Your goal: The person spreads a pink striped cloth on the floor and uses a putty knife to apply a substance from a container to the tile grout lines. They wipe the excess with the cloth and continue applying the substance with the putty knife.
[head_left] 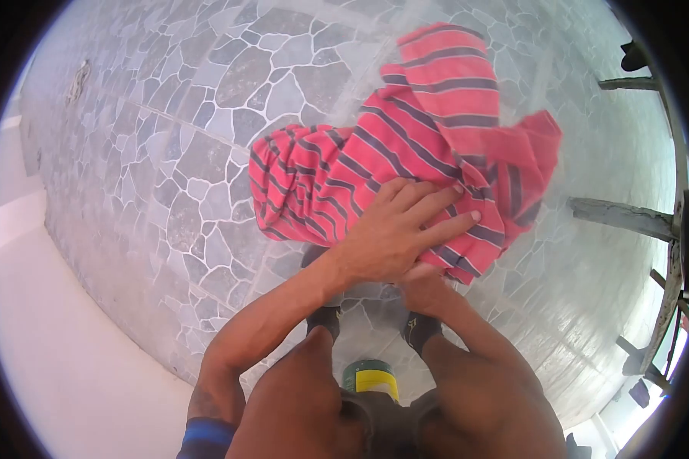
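Note:
A pink cloth with dark stripes (429,145) is bunched up in front of my feet, its upper end folded over. My left hand (402,226) lies on the cloth's lower middle with its fingers spread, palm down. Beneath and behind it is my right hand (427,289), at the cloth's lower edge; its fingers are hidden by the left hand and the fabric.
The floor (207,161) has an irregular stone pattern. Between my legs stands a green container with a yellow label (375,379). A white wall or ledge (76,329) runs along the left. Wooden posts (624,218) stick out at the right.

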Available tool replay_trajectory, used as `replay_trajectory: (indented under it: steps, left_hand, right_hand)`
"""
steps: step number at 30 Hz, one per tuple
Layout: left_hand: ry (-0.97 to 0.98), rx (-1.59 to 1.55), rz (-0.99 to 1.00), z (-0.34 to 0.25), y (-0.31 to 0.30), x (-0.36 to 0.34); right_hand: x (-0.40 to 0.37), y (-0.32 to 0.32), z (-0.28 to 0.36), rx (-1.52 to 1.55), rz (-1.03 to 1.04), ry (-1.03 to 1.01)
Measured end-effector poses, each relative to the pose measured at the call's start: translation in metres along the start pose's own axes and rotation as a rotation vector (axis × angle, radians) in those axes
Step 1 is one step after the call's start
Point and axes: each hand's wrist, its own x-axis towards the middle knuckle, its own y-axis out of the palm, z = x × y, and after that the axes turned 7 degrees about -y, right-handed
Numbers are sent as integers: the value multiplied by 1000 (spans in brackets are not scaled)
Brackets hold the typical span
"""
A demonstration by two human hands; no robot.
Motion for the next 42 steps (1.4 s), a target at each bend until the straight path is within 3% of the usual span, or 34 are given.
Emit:
replay_trajectory:
  steps: [1, 4, 7, 11, 12, 15, 16, 17, 19, 20, 21, 22, 23, 24, 26, 28, 30, 33, 37, 42]
  left_hand:
    - [19, 0, 122, 6, 27, 10]
    - [-120, 300, 334, 69, 106, 2]
    - [-43, 272, 357, 105, 120, -2]
    - [-21, 359, 244, 131, 120, 13]
    - [-67, 410, 192, 148, 108, 25]
    - [-376, 576, -286, 237, 36, 38]
    - [-520, 791, -325, 277, 3, 14]
    - [-792, 854, -301, 306, -36, -21]
    - [-1146, 793, -123, 341, -124, -113]
    - [-791, 864, -36, 414, -164, -213]
    - [-1100, 711, -150, 358, -182, -221]
    - [-1244, 701, -106, 326, -198, -247]
    - [-1292, 778, -22, 316, -209, -291]
    - [-1348, 692, -80, 293, -209, -318]
    - [-984, 1086, 273, 234, -189, -355]
    - [-736, 1042, 249, 179, -146, -381]
    - [-930, 673, 222, 104, -94, -354]
    - [-817, 523, 301, 69, -35, -348]
    - [-737, 475, 167, 108, 15, -243]
    - [-462, 579, -27, 189, 43, -29]
  right_hand:
    - [-1, 8, 1, -131, -75, -126]
    - [12, -20, 4, 108, 337, 52]
    - [13, -23, -2, 148, 301, 77]
    - [18, -26, -9, 165, 290, 90]
    - [18, -23, -9, 185, 294, 92]
    - [7, -29, -4, 228, 332, 106]
    - [7, -37, -7, 227, 328, 107]
    - [2, -44, -9, 238, 321, 127]
    - [-15, -52, -14, 278, 282, 171]
    - [-19, -54, -20, 283, 267, 202]
    - [-24, -53, -23, 295, 259, 236]
    - [-27, -50, -24, 308, 259, 271]
    - [-29, -44, -21, 303, 212, 298]
    - [-30, -41, -20, 294, 176, 320]
    - [-32, -37, -19, 272, 153, 325]
    - [-33, -39, -24, 246, 173, 287]
    - [-28, -47, -32, 275, 199, 299]
    - [-17, -57, -39, 241, 166, 272]
    - [-8, -62, -37, 241, 174, 225]
    - [3, -48, -23, 251, 215, 153]
